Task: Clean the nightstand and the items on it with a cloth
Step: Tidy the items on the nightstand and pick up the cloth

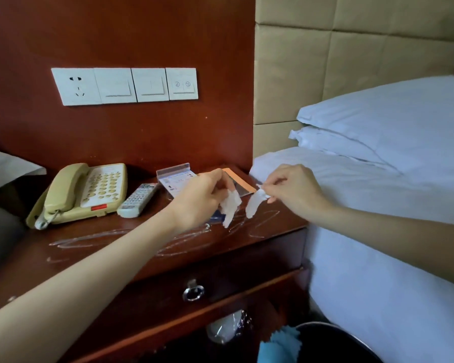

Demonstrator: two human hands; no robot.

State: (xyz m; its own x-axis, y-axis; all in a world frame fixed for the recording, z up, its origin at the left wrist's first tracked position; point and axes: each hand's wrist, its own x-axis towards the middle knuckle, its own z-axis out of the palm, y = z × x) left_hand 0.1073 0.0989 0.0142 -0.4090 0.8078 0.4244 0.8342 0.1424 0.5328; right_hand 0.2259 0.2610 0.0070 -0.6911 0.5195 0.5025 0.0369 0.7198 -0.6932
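Blue cloth with a pinked edge (283, 341) lies lowest in view, draped at the rim of a dark round bin (351, 341), well below both sets of fingers. Above it, two bare forearms reach over the dark red-brown wooden nightstand counter (95, 247), whose top shows pale looping smear marks.

Between the hands, the thin white tissue is in two crumpled, semi-transparent pieces. The left hand (199, 200) pinches the left tissue piece (231, 205) between thumb and fingertips; it hangs down from them, long axis near vertical, its lower tip pointing at the counter. The right hand (291, 189) pinches the right tissue piece (256, 203) at its upper end, other fingers curled; that strip slants down and leftward from the fingers. The two pieces hang just beside each other, apart.

Beyond the left fingers stands a clear acrylic card holder with a printed card (174, 183); its writing is too small to read. Left of that lie a grey-white remote control (138, 200) and a cream push-button telephone (81, 195) bearing a red label, unreadable. A white wall switch panel (125, 85) sits above. Right of the right fingers is the white-sheeted bed (391, 218).
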